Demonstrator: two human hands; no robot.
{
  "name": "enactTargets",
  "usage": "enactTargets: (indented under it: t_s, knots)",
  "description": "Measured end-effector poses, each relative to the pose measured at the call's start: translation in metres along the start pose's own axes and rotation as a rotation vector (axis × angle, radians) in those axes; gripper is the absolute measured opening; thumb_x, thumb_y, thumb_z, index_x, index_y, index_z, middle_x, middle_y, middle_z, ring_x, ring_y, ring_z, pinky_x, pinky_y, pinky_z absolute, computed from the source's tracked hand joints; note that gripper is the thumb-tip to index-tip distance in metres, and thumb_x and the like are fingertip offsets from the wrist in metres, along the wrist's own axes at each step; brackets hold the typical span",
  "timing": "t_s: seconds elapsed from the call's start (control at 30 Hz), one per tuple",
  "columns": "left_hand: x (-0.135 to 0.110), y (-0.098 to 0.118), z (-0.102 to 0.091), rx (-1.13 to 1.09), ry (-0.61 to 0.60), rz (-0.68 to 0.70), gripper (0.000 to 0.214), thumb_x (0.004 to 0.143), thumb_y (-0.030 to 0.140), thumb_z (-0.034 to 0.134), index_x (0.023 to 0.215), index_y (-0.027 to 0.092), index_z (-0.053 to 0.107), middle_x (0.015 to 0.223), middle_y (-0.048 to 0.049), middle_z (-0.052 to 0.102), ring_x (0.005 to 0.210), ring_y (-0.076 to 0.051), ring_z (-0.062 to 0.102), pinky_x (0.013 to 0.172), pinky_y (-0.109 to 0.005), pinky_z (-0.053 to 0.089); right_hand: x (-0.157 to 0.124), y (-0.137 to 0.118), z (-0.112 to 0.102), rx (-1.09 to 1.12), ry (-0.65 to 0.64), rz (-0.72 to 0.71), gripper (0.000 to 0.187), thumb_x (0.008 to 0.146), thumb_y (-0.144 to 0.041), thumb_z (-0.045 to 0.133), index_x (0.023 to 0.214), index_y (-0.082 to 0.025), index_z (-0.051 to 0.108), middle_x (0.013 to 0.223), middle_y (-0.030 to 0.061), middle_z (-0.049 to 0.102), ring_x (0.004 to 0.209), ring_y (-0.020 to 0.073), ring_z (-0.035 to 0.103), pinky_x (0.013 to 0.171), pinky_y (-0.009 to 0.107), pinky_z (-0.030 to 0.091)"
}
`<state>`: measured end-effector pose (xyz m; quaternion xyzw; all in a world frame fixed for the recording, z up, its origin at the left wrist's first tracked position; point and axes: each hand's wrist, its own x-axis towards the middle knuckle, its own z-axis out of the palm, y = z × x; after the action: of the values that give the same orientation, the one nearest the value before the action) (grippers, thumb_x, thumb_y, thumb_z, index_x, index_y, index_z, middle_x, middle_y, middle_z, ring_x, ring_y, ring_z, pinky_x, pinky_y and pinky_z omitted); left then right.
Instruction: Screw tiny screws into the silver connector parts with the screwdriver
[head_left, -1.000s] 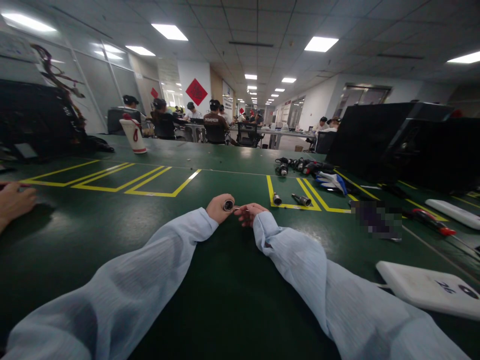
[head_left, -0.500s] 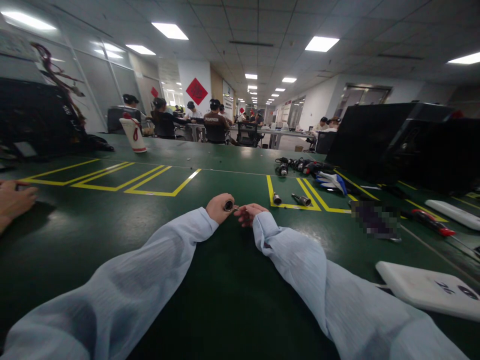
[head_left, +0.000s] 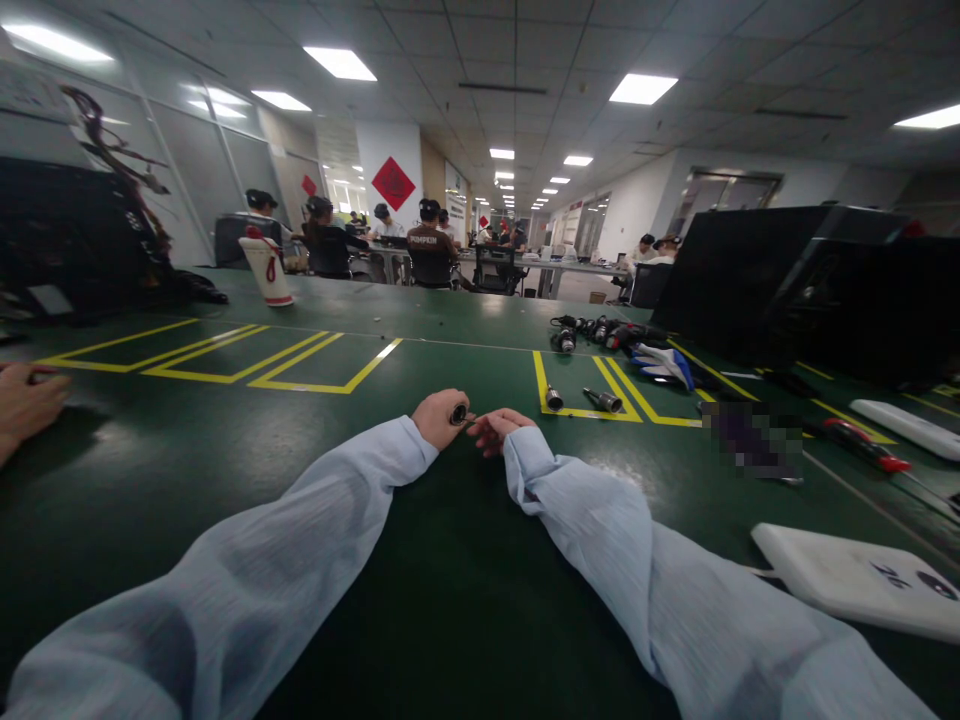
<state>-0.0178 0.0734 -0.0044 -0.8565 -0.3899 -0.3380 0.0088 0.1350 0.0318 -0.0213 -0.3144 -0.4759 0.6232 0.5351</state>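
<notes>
My left hand (head_left: 436,420) is closed around a round metal connector (head_left: 458,413), its dark hollow end turned toward me. Close beside it, my right hand (head_left: 501,430) has its fingers pinched together at the connector's lower right side. A thin piece shows between the two hands, too small to name. Both hands are above the green table (head_left: 465,600). To their right, inside a yellow-taped outline, lie a short metal connector part (head_left: 554,399) and a longer metal connector (head_left: 604,401) with a thin tip.
Black-and-silver connectors with cables (head_left: 592,330) lie behind the tape, near blue-and-white gloves (head_left: 664,365). On the right are a red-and-black screwdriver (head_left: 862,443) and a white device (head_left: 855,575). A white cup (head_left: 266,268) stands back left. Another person's hand (head_left: 30,405) rests at the left edge.
The connector in my left hand has tilted slightly, and my right fingers have shifted a little against it. Otherwise the hands and table things keep their places.
</notes>
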Motion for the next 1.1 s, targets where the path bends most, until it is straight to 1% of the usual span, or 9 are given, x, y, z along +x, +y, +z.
enactTargets:
  t_s: [0.17, 0.27, 0.37, 0.6, 0.7, 0.83, 0.93, 1.0, 1.1]
  knots:
    - [-0.001, 0.0, 0.001, -0.142, 0.04, -0.013, 0.016, 0.069, 0.027, 0.053, 0.06, 0.016, 0.047, 0.058, 0.0019, 0.046, 0.055, -0.011, 0.045, 0.052, -0.021, 0.035, -0.001, -0.006, -0.005, 0.067, -0.063, 0.081, 0.01, 0.071, -0.026, 0.055, 0.07, -0.016, 0.055, 0.065, 0.0019, 0.067, 0.052, 0.011, 0.058, 0.049, 0.024, 0.044]
    - [-0.001, -0.001, 0.002, -0.189, 0.049, -0.027, 0.015, 0.068, 0.026, 0.054, 0.06, 0.015, 0.047, 0.057, 0.0023, 0.047, 0.054, -0.01, 0.045, 0.052, -0.021, 0.035, 0.0, -0.007, -0.007, 0.094, -0.085, 0.094, 0.009, 0.073, -0.024, 0.053, 0.071, -0.016, 0.055, 0.066, 0.0014, 0.067, 0.053, 0.0108, 0.058, 0.049, 0.024, 0.044]
    - [0.0, -0.001, 0.003, -0.167, 0.044, -0.037, 0.016, 0.067, 0.026, 0.055, 0.059, 0.015, 0.047, 0.056, 0.0023, 0.047, 0.054, -0.01, 0.044, 0.051, -0.021, 0.035, 0.004, -0.003, -0.009, 0.103, -0.094, 0.082, 0.008, 0.072, -0.024, 0.054, 0.071, -0.015, 0.055, 0.067, 0.0021, 0.067, 0.054, 0.0112, 0.058, 0.048, 0.024, 0.044]
    - [0.0, 0.0, 0.001, -0.02, 0.02, -0.024, 0.016, 0.069, 0.028, 0.054, 0.059, 0.015, 0.049, 0.057, 0.0011, 0.047, 0.055, -0.012, 0.045, 0.053, -0.023, 0.035, 0.014, 0.006, -0.012, 0.084, -0.066, 0.103, 0.012, 0.067, -0.025, 0.061, 0.069, -0.014, 0.055, 0.062, 0.003, 0.067, 0.049, 0.0125, 0.058, 0.043, 0.024, 0.044]
    - [0.0, -0.001, 0.001, -0.052, 0.022, -0.007, 0.017, 0.069, 0.028, 0.053, 0.06, 0.015, 0.049, 0.058, 0.001, 0.048, 0.056, -0.012, 0.046, 0.053, -0.023, 0.035, 0.009, 0.002, -0.011, 0.096, -0.095, 0.102, 0.011, 0.069, -0.024, 0.06, 0.071, -0.014, 0.056, 0.063, 0.0026, 0.067, 0.051, 0.012, 0.059, 0.046, 0.023, 0.045]
    - [0.0, -0.002, 0.003, -0.143, 0.05, 0.0, 0.015, 0.068, 0.026, 0.053, 0.059, 0.015, 0.048, 0.057, 0.0019, 0.048, 0.055, -0.011, 0.046, 0.052, -0.021, 0.036, 0.001, -0.005, -0.008, 0.121, -0.116, 0.082, 0.008, 0.075, -0.021, 0.053, 0.072, -0.014, 0.056, 0.066, 0.0026, 0.068, 0.052, 0.0107, 0.059, 0.048, 0.023, 0.045]
    - [0.0, -0.003, 0.004, -0.193, 0.057, -0.005, 0.014, 0.066, 0.024, 0.054, 0.058, 0.015, 0.048, 0.056, 0.0023, 0.048, 0.054, -0.01, 0.046, 0.052, -0.021, 0.036, -0.001, -0.007, -0.006, 0.138, -0.112, 0.09, 0.011, 0.078, -0.017, 0.048, 0.071, -0.014, 0.055, 0.066, 0.0019, 0.068, 0.051, 0.0103, 0.059, 0.048, 0.023, 0.044]
    - [0.0, -0.004, 0.004, -0.191, 0.059, -0.013, 0.016, 0.066, 0.026, 0.055, 0.058, 0.015, 0.048, 0.056, 0.0023, 0.048, 0.054, -0.01, 0.046, 0.052, -0.021, 0.036, -0.001, -0.007, -0.006, 0.139, -0.101, 0.091, 0.012, 0.079, -0.016, 0.046, 0.071, -0.014, 0.055, 0.066, 0.0015, 0.068, 0.051, 0.0102, 0.059, 0.047, 0.023, 0.044]
    - [0.0, -0.004, 0.004, -0.128, 0.062, -0.028, 0.017, 0.068, 0.028, 0.055, 0.058, 0.015, 0.048, 0.056, 0.0023, 0.047, 0.054, -0.01, 0.045, 0.051, -0.021, 0.035, 0.002, -0.005, -0.007, 0.128, -0.076, 0.093, 0.01, 0.078, -0.016, 0.048, 0.071, -0.015, 0.055, 0.066, 0.0011, 0.068, 0.051, 0.0104, 0.059, 0.048, 0.024, 0.044]
